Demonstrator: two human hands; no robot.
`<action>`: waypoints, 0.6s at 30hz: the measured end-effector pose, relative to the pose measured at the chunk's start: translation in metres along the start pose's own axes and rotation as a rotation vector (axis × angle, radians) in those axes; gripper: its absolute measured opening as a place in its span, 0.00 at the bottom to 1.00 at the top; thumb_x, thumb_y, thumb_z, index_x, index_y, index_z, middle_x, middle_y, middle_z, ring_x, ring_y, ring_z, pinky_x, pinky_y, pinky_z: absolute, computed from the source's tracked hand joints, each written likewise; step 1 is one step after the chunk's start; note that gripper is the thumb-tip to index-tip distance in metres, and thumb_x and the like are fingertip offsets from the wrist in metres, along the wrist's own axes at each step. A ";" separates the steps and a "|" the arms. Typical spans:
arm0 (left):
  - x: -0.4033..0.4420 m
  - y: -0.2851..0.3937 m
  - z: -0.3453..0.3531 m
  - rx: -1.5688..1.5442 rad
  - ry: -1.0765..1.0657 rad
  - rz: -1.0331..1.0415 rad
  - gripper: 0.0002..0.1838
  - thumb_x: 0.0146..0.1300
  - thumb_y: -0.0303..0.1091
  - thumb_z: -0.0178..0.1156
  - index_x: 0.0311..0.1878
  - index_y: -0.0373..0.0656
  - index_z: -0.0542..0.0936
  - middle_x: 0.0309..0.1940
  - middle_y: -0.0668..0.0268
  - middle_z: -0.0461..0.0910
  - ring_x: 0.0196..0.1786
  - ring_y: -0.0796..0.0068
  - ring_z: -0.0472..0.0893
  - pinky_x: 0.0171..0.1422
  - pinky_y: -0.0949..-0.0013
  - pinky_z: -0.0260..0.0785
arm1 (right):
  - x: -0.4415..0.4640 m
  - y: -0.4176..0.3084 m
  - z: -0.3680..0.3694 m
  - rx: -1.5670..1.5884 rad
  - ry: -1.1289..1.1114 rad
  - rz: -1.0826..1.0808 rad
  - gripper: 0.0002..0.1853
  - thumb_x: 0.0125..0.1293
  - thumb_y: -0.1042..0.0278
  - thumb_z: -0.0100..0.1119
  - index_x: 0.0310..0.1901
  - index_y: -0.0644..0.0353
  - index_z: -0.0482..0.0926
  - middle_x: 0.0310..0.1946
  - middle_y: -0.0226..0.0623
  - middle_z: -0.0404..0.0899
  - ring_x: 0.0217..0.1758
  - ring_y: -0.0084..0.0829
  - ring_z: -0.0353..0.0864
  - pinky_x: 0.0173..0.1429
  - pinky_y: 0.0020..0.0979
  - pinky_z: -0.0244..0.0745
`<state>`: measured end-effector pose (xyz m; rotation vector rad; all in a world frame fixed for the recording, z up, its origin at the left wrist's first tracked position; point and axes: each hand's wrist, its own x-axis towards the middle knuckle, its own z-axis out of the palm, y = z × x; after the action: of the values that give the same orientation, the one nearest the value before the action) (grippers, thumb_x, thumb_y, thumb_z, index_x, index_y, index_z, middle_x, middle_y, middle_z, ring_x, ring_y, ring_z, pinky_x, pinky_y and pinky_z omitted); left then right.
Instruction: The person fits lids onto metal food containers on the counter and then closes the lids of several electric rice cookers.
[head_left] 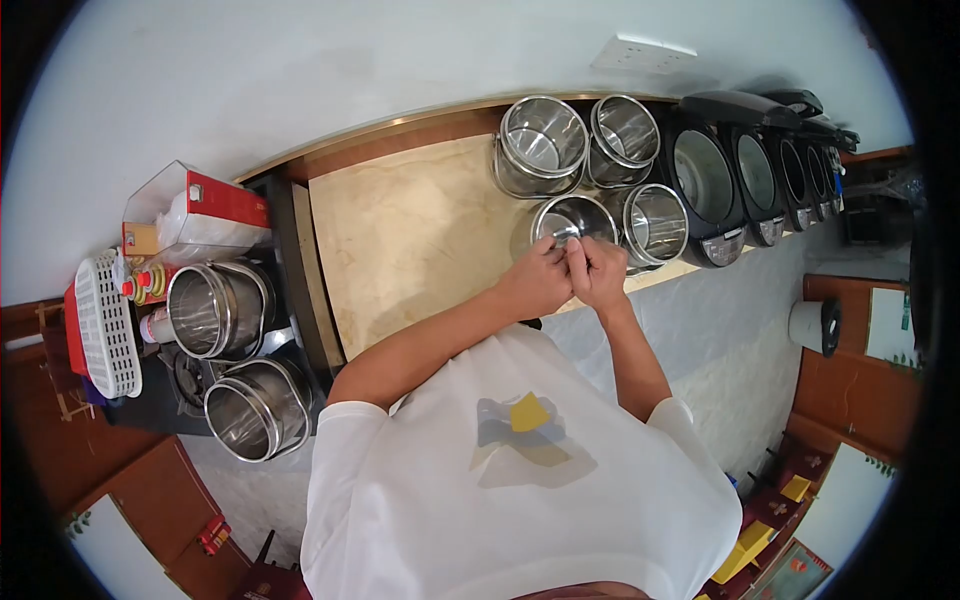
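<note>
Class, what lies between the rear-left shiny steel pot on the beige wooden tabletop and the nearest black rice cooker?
The head view shows another shiny steel pot between the rear-left pot and the black rice cooker.

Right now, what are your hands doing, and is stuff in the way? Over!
Left hand, right hand together at front-left pot. Grip unclear. Neighbouring pot crowding its right side.

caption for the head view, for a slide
Both hands meet over a metal pot, beside other pots and open black cookers.
</note>
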<state>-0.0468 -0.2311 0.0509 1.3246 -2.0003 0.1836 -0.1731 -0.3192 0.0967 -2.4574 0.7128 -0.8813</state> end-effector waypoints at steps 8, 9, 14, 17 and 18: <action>-0.012 0.001 -0.035 -0.133 0.031 -0.138 0.21 0.58 0.42 0.71 0.52 0.41 0.83 0.52 0.55 0.83 0.63 0.51 0.79 0.76 0.41 0.60 | -0.005 0.000 0.002 -0.048 -0.054 0.103 0.13 0.74 0.68 0.61 0.30 0.62 0.80 0.24 0.45 0.79 0.27 0.46 0.79 0.33 0.44 0.73; -0.012 0.002 -0.052 -0.163 0.059 -0.194 0.22 0.58 0.42 0.71 0.53 0.41 0.82 0.57 0.54 0.81 0.68 0.49 0.76 0.78 0.39 0.58 | -0.006 -0.001 0.004 -0.041 -0.063 0.116 0.11 0.75 0.68 0.61 0.33 0.63 0.83 0.27 0.45 0.82 0.30 0.47 0.81 0.36 0.44 0.74; -0.057 -0.026 -0.113 0.130 0.515 -0.591 0.22 0.55 0.29 0.73 0.54 0.43 0.82 0.61 0.56 0.78 0.70 0.48 0.73 0.76 0.42 0.63 | 0.001 -0.044 0.014 -0.029 0.009 0.034 0.08 0.75 0.69 0.62 0.46 0.65 0.85 0.43 0.47 0.87 0.46 0.50 0.85 0.52 0.43 0.78; -0.100 -0.037 -0.181 0.560 0.591 -0.785 0.22 0.54 0.26 0.72 0.54 0.42 0.83 0.60 0.54 0.79 0.69 0.46 0.74 0.73 0.44 0.65 | -0.001 -0.054 0.022 -0.028 -0.063 -0.026 0.14 0.73 0.68 0.63 0.55 0.66 0.82 0.56 0.49 0.85 0.58 0.51 0.83 0.64 0.43 0.77; -0.108 -0.034 -0.209 0.677 0.606 -0.826 0.22 0.55 0.26 0.71 0.54 0.41 0.82 0.61 0.53 0.79 0.70 0.45 0.74 0.74 0.44 0.64 | 0.001 -0.060 0.027 -0.053 -0.086 -0.006 0.17 0.73 0.68 0.64 0.59 0.66 0.80 0.59 0.50 0.83 0.61 0.52 0.81 0.65 0.44 0.76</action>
<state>0.1066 -0.0662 0.1269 2.0805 -0.7922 0.7954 -0.1353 -0.2674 0.1103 -2.5286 0.7077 -0.7631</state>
